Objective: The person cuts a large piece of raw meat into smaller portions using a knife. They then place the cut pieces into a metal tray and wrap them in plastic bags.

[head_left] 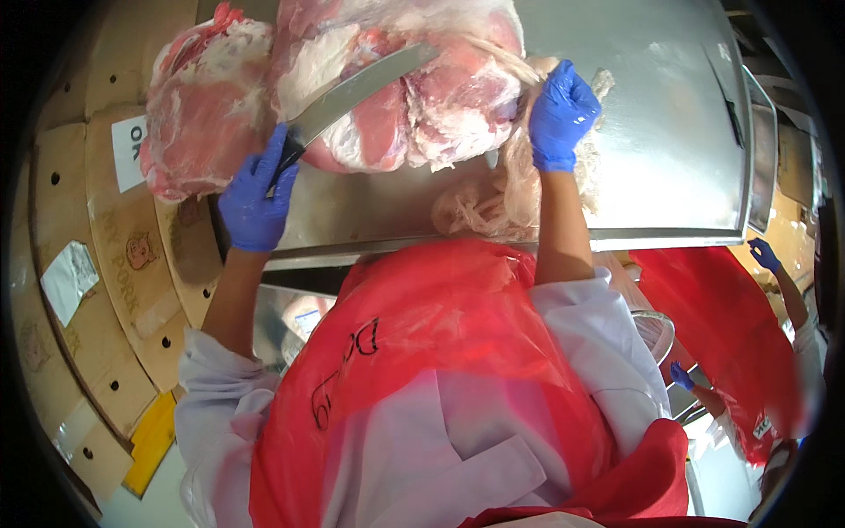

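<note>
My left hand (255, 202), in a blue glove, is wrapped round the black handle of a long knife (361, 92). Its broad blade slants up and to the right across a large piece of raw meat (378, 132). At the meat's right end, my blue-gloved right hand (563, 114) is closed on a pale strip of fat (503, 56) that runs off the top of the meat. A second raw cut (209, 119) lies against the left side of the large piece. Below my right hand, pale thin trimmings (488, 202) are heaped on the metal table.
The steel table (673, 167) has a raised front edge before my red apron. Cardboard boxes (132, 264) line the left, with a yellow object (150, 444) below them. At the lower right stands another person in a red apron (726, 343) and blue gloves.
</note>
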Demonstrator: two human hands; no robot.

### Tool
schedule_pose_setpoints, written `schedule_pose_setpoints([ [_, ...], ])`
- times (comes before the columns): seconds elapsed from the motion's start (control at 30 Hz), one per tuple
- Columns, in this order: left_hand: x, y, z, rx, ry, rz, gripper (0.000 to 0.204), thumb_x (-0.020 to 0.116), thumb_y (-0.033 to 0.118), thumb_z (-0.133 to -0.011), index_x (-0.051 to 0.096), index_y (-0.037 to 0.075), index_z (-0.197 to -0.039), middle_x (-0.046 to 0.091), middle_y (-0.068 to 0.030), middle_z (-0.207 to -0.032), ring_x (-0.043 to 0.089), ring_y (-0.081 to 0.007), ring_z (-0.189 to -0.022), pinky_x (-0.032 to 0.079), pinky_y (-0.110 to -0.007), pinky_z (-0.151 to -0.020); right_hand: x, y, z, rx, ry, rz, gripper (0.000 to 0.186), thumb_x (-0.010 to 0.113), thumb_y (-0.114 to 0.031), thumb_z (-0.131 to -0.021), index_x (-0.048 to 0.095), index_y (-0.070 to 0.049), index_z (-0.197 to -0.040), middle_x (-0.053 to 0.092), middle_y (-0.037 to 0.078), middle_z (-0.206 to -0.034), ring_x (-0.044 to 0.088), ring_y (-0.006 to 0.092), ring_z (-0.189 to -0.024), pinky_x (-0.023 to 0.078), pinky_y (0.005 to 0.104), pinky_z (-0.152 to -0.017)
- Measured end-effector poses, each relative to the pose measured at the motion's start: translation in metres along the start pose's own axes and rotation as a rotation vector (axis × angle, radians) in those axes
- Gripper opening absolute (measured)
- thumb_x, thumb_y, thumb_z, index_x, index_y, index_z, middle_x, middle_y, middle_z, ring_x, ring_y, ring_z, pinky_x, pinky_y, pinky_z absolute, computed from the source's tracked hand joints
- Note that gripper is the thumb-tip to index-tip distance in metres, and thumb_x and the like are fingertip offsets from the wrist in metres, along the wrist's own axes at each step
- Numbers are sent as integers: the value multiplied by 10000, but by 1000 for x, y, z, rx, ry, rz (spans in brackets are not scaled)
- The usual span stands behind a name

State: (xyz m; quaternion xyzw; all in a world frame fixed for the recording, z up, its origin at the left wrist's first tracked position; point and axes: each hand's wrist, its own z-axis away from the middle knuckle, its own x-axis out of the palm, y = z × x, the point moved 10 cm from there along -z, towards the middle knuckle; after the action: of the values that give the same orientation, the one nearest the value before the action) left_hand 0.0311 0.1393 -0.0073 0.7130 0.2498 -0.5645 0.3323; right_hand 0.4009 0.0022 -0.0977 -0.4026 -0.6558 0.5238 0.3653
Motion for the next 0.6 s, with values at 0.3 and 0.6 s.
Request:
schedule_pose_setpoints([
  [0.3, -33, -1, -16, 81, -29, 32, 537, 704, 262, -843, 552, 268, -1358, 621, -79, -863, 622, -263, -701, 507, -364, -636, -14, -172, -79, -996, -133, 815, 258, 628, -156, -942, 651, 14, -749, 591, 14, -613, 484, 67, -562, 369, 260, -494],
  [0.6, -54, -5, -22, 131, -9, 123, 514, 727, 193, -824, 589, 210, -1318, 633, -97, -884, 632, -275, -729, 515, -360, -657, -116, -170, -85, -442, -70, 455, 339, 630, -243, -955, 636, -20, -699, 512, -63, -623, 404, 47, -602, 328, 245, -541],
])
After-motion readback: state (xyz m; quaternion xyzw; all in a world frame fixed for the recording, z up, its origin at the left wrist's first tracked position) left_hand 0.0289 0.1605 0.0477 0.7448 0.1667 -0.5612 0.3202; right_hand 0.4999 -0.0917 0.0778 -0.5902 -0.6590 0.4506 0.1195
